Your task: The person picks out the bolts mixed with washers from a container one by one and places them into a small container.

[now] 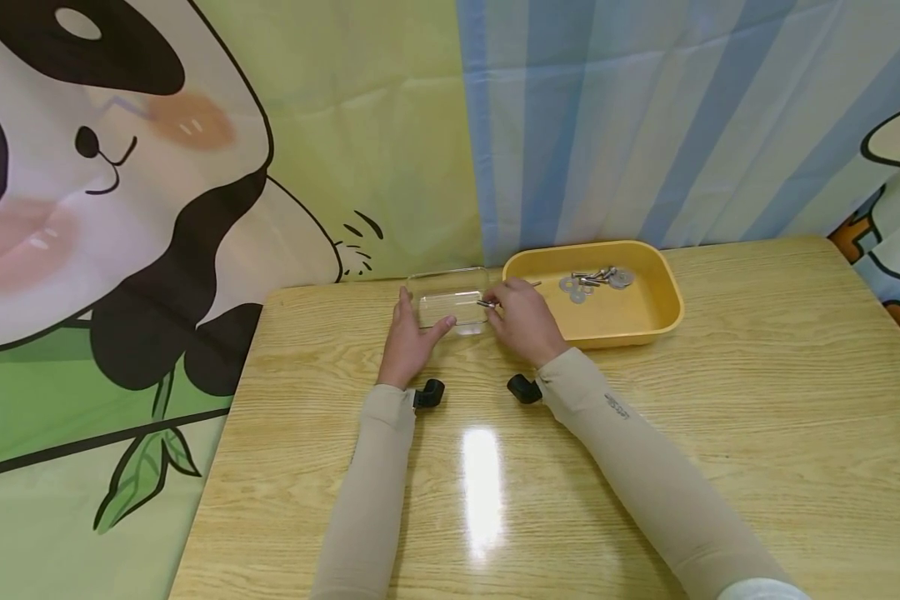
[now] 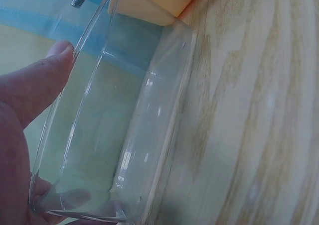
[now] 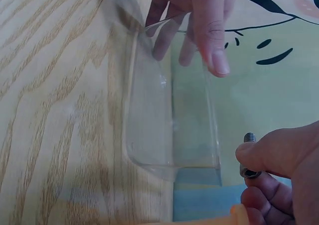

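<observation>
A clear rectangular box stands on the table at the back. My left hand grips its left end, with the thumb along the near rim and the fingers around the end wall. Between thumb and fingers, my right hand pinches a small metal bolt by the box's right end. The bolt's threaded tip shows in the left wrist view, level with the box's rim. No bolts or washers show inside the clear box. My right forearm crosses near the front left corner of a yellow tray.
Inside the yellow tray lie several bolts and flat washers. The tray stands directly right of the clear box. Behind the wooden table hangs a printed curtain with a panda. A black wrist camera sits at each cuff.
</observation>
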Available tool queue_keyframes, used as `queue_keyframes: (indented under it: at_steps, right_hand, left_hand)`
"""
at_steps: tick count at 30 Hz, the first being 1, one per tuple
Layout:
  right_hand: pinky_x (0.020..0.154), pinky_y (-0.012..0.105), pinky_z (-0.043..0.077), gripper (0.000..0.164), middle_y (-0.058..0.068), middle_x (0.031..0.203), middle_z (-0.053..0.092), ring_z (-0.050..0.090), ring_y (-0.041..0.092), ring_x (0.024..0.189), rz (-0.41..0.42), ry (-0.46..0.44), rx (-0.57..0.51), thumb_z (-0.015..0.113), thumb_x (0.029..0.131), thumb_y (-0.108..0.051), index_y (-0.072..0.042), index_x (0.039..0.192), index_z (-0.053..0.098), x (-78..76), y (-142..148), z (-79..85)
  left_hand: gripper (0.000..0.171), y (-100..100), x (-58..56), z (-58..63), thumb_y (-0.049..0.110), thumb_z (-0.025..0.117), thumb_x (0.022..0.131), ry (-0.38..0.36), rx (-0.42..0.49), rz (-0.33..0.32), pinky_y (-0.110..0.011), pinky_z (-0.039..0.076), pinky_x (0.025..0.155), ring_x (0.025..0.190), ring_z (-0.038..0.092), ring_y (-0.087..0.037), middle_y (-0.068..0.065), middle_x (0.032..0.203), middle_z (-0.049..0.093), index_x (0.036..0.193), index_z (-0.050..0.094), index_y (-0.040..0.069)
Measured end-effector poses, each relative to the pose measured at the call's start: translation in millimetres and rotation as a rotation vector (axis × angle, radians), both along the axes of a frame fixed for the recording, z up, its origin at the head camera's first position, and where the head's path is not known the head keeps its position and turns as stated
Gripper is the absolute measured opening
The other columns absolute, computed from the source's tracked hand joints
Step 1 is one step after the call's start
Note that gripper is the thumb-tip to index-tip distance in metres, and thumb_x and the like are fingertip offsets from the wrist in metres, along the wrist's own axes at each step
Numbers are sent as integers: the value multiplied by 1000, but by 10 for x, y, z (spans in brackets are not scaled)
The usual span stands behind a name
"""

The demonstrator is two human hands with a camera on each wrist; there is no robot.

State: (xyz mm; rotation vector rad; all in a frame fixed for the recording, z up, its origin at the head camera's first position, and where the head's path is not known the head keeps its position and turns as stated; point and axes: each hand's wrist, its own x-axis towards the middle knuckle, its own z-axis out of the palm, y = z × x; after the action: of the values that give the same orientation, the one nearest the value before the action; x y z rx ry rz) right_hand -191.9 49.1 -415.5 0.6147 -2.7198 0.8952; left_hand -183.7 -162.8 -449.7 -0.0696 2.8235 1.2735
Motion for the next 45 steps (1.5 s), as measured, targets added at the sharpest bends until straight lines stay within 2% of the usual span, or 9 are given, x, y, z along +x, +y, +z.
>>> queue_keyframes:
  at_steps: [15, 22, 33, 45]
  right_hand:
    - [82, 41, 54, 13, 12, 98, 66, 61, 29, 89, 39, 51, 188, 68, 97, -11, -3, 105, 75, -42, -83, -34]
    - [84, 42, 53, 14, 12, 99, 68, 61, 30, 91, 53, 46, 185, 66, 99, -13, -5, 101, 78, -60, -95, -39]
    - [92, 44, 50, 16, 11, 100, 68, 63, 30, 96, 87, -11, 163, 64, 100, -13, -5, 100, 79, -88, -102, -48]
    - [93, 45, 49, 19, 11, 97, 67, 61, 29, 96, 139, 23, 181, 61, 100, -8, -3, 100, 79, -102, -85, -68]
  left_hand:
    - [114, 8, -3, -5, 58, 68, 90, 9, 13, 3, -55, 27, 117, 147, 26, -40, -16, 166, 18, 162, -6, 9]
    - [111, 11, -6, 9, 52, 70, 92, 13, 24, 10, -56, 26, 117, 148, 25, -40, -17, 165, 18, 162, -5, 8]
    - [114, -2, -10, -6, 60, 66, 90, 7, 8, 9, -55, 27, 117, 147, 27, -40, -16, 166, 18, 162, -5, 8]
    - [116, 0, -8, -18, 64, 65, 89, 6, 2, 2, -54, 27, 118, 148, 25, -39, -16, 166, 17, 161, -7, 9]
